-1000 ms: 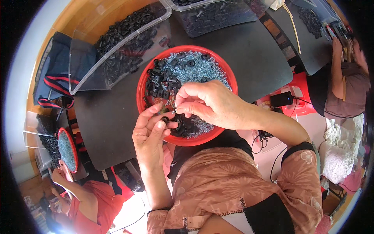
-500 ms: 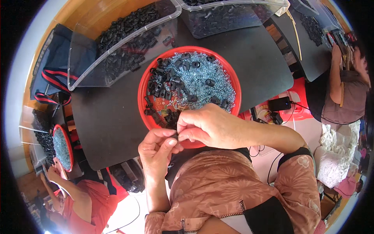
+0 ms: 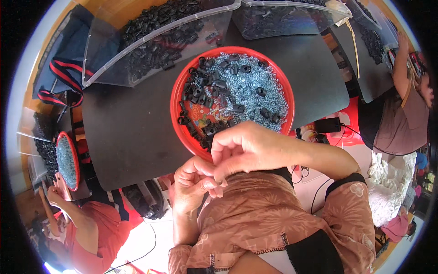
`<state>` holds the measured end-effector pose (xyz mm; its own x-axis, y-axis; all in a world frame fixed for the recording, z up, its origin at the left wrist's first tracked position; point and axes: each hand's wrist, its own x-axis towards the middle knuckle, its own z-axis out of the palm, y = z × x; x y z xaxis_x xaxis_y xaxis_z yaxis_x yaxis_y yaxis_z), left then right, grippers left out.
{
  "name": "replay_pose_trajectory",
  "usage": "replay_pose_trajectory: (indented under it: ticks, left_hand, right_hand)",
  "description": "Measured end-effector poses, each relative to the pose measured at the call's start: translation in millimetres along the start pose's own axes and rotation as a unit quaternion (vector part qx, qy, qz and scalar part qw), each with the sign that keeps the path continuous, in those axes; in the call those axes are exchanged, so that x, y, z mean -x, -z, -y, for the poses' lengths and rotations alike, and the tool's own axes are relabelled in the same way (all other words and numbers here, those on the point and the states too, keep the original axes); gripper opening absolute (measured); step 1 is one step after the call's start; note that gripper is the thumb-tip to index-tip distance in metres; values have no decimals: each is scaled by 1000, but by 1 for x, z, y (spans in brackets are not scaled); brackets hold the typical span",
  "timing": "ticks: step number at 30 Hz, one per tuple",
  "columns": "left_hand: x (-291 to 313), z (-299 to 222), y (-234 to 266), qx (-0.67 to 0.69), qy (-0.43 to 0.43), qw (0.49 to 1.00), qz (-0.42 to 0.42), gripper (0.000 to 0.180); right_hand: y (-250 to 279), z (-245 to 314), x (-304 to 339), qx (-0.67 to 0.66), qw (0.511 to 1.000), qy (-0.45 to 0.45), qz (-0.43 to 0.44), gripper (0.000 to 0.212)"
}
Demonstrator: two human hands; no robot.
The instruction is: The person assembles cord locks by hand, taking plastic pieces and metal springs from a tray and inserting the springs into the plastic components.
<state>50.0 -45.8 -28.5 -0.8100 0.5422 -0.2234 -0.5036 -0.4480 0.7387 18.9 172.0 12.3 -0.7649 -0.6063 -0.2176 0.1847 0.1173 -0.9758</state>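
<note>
Both my hands meet just in front of the near rim of a round red tray (image 3: pixel 175 107). My left hand (image 3: pixel 191 182) is closed, thumb and fingers pinched together. My right hand (image 3: pixel 248 148) reaches over from the right, its thumb and fingertips bent against the left fingertips. Whatever the fingers grip is hidden between them. Small silvery metal springs (image 3: pixel 264 98) fill the tray's right and far part. Black plastic pieces (image 3: pixel 198 93) with holes crowd its left and near side, and a few lie on the springs.
On the black table (image 3: pixel 123 137), clear plastic bins (image 3: pixel 155 50) of black pieces stand at the far side. A dark bag (image 3: pixel 68 50) hangs at the left. Co-workers sit at left and right, the left one (image 3: pixel 91 228) by another red tray (image 3: pixel 77 169) of springs.
My hands have come slightly lower and to the right, away from the tray, still together at the fingertips. The whole view has shifted a little, so the tray appears farther up and right.
</note>
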Motion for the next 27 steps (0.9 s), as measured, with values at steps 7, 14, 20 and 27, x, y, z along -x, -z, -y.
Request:
replay_pose_trajectory:
  ticks: [7, 14, 20, 27]
  left_hand:
    - [-4, 9, 6, -35, -24, 998, -41, 26]
    - [0, 10, 10, -20, -31, 998, -42, 24]
    - [0, 8, 10, -17, -23, 999, -41, 23]
    - [0, 0, 2, -25, -56, 996, -68, 23]
  right_hand:
    - [18, -4, -46, 396, 884, 157, -193, 7]
    - [30, -1, -47, 461, 866, 137, -140, 9]
    - [28, -8, -52, 428, 894, 97, -95, 8]
    - [28, 2, -42, 270, 938, 157, -151, 9]
